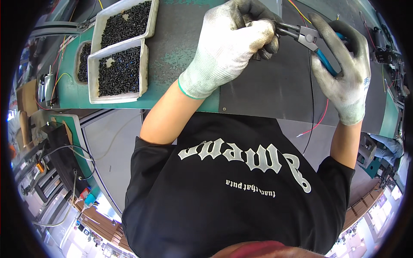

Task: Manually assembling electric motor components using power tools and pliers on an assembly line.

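Both hands wear whitish knit gloves with dark, soiled palms and fingers. My right hand grips pliers with blue handles and a grey metal head, their jaws pointing left. At the jaw tips, my left hand is closed in a pinch. Something small and dark seems to lie between its fingers and the jaws, but the fingers hide what it is. Both hands are raised over the dark mat on the bench.
Two white trays of small black parts stand on the green bench top at the left. Beside them is a recess with more black parts. Red and black wires hang over the bench's near edge at the right.
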A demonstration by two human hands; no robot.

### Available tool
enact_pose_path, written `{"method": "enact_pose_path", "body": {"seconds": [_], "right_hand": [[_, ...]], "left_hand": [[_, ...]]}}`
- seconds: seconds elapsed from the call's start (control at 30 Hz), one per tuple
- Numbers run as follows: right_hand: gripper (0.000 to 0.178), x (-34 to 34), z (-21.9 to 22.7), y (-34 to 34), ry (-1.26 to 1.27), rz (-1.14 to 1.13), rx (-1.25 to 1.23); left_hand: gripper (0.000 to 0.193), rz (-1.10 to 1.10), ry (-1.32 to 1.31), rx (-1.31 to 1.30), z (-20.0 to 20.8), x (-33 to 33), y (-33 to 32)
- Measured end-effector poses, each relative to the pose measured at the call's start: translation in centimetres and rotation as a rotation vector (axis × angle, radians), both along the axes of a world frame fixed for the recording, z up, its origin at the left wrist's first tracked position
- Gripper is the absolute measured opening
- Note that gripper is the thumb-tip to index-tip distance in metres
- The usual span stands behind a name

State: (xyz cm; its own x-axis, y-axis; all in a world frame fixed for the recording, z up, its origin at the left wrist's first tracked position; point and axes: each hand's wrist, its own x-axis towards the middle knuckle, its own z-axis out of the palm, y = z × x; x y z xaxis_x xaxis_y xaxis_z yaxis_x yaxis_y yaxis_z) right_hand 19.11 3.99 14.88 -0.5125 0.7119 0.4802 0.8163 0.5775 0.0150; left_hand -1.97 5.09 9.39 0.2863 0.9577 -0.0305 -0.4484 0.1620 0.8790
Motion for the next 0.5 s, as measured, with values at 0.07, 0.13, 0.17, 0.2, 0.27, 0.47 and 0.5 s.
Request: {"method": "enact_pose_path", "body": {"seconds": [0.07, 0.13, 0.17, 0.2, 0.27, 0.47, 0.5], "right_hand": [[0.050, 0.15, -0.01, 0.00, -0.003, 0.002, -0.011], [0.051, 0.67, -0.05, -0.13, 0.048, 0.013, -0.029], [0.052, 0.78, -0.09, -0.17, 0.074, 0.019, -0.038], [0.052, 0.75, -0.15, -0.12, 0.074, 0.019, -0.039], [0.053, 0.67, -0.32, 0.08, 0.037, 0.034, -0.036], [0.052, 0.74, -0.43, 0.21, 0.009, 0.061, -0.022], [0.051, 0.76, -0.43, 0.29, 0.003, 0.036, -0.050]], "left_hand": [[0.012, 0.003, 0.037, 0.007, -0.05, -0.02, -0.07], [0.013, 0.005, 0.056, 0.010, -0.06, -0.06, -0.11], [0.013, 0.010, 0.044, 0.009, -0.04, -0.10, -0.10], [0.013, 0.015, 0.031, 0.008, -0.04, -0.13, -0.11], [0.013, 0.020, 0.021, 0.001, -0.20, -0.19, -0.23], [0.011, 0.020, 0.054, 0.023, -0.07, -0.08, -0.22], [0.010, 0.014, 0.028, 0.007, 0.03, -0.03, -0.08]]}}
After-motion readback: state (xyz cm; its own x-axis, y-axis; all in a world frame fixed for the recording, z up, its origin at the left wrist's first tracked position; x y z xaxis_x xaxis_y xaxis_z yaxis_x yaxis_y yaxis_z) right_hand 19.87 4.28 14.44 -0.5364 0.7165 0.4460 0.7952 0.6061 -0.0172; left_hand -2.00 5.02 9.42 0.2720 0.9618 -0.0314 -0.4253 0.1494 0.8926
